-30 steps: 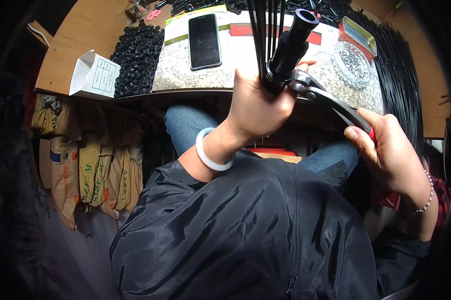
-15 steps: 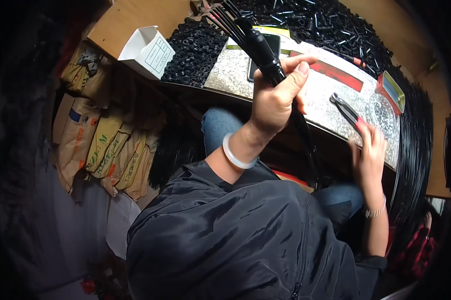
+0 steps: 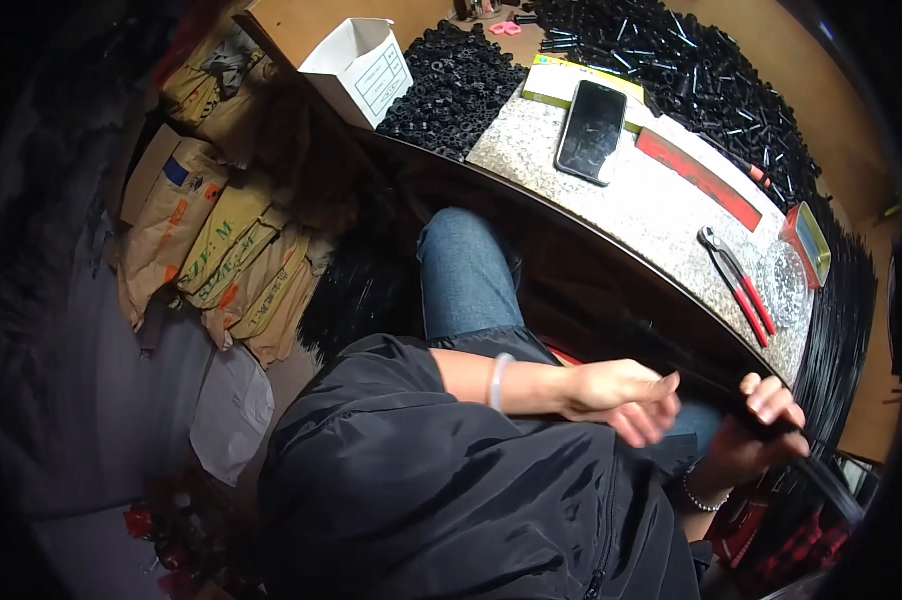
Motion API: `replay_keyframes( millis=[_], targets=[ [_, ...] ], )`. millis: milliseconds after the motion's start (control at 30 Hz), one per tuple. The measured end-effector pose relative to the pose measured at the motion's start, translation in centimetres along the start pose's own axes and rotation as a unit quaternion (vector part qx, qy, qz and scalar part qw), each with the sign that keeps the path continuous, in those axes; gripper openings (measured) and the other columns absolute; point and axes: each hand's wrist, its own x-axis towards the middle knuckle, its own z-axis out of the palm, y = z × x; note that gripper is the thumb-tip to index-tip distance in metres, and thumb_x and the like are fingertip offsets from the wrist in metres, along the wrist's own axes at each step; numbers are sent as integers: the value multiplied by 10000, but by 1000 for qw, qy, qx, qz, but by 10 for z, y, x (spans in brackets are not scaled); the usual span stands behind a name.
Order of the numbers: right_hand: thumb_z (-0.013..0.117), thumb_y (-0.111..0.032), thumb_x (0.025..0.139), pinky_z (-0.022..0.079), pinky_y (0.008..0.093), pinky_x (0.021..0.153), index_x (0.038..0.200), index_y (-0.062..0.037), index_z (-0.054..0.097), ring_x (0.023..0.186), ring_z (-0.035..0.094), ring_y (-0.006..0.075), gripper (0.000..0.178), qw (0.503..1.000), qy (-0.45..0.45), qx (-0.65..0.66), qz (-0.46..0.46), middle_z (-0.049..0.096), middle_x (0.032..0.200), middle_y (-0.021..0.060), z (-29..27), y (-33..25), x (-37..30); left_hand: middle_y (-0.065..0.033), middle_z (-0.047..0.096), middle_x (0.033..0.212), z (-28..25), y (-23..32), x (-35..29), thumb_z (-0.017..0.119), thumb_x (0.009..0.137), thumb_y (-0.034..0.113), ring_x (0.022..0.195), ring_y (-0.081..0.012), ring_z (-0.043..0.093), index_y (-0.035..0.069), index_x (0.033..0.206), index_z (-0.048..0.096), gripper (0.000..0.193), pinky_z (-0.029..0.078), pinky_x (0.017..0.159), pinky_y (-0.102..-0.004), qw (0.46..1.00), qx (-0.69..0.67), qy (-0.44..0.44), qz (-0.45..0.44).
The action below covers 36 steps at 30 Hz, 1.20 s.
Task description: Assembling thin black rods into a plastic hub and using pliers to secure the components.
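Currently, the right hand (image 3: pixel 768 428) has its grip clamped on a blurred black rod-like piece (image 3: pixel 833 485), near the right end of the bench (image 3: pixel 656 250). Beside it, the left hand (image 3: pixel 626 395) hangs over the lap, fingers curled; whether that grip holds anything, I cannot tell. Farther out, red-handled pliers (image 3: pixel 738 288) lie on the bench, near a phone (image 3: pixel 592 132).

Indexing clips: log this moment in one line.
left hand: nothing visibly held | right hand: holds blurred black item | pliers: on speckled slab

Metal pliers (image 3: pixel 718 252) have smooth plastic-looking grips (image 3: pixel 759 305), the phone (image 3: pixel 591 132) is glossy, and the sacks (image 3: pixel 221 240) look papery.
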Motion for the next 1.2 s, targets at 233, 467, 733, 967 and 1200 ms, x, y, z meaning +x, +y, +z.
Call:
replay_keyframes(
  millis=[233, 467, 733, 967, 1200],
  targets=[
    [590, -323, 886, 481, 333, 625, 959, -12, 561, 667, 570, 204, 321, 985, -7, -71, 157, 591, 722, 121, -13, 65, -49, -169, 567, 918, -167, 170, -100, 680, 722, 183, 887, -341, 543, 34, 969, 599, 300, 438, 803, -418, 203, 685, 593, 372],
    [573, -39, 878, 518, 295, 696, 1054, -19, 444, 696, 622, 189, 219, 978, -27, 2, 207, 628, 866, 192, -6, 88, -27, -184, 626, 841, -232, 212, -143, 696, 732, 193, 819, -368, 594, 45, 899, 645, 229, 477, 713, -437, 244, 677, 662, 210],
    [640, -61, 839, 544, 300, 721, 1044, -36, 428, 836, 631, 193, 296, 973, -69, 55, 212, 619, 925, 170, -3, 64, 2, -139, 655, 860, -211, 218, -134, 604, 795, 147, 789, -278, 637, 39, 978, 622, 213, 500, 687, -383, 214, 674, 675, 211],
    [642, -59, 835, 509, 321, 757, 1002, -81, 370, 811, 637, 200, 320, 975, -81, 37, 201, 593, 1033, 243, 6, 56, 8, -97, 586, 996, -55, 192, -66, 407, 942, 94, 776, -139, 531, -16, 1056, 560, 220, 443, 640, -235, 846, 202, 208, 447],
    [650, 15, 803, 505, 300, 811, 851, -31, 482, 951, 593, 175, 181, 970, -107, 46, 211, 600, 1028, 182, 13, 36, 17, 60, 444, 645, 56, 138, 13, 484, 946, 329, 532, 4, 368, -50, 1229, 472, 473, 296, 476, -132, 829, 452, 12, 328]
  ],
)
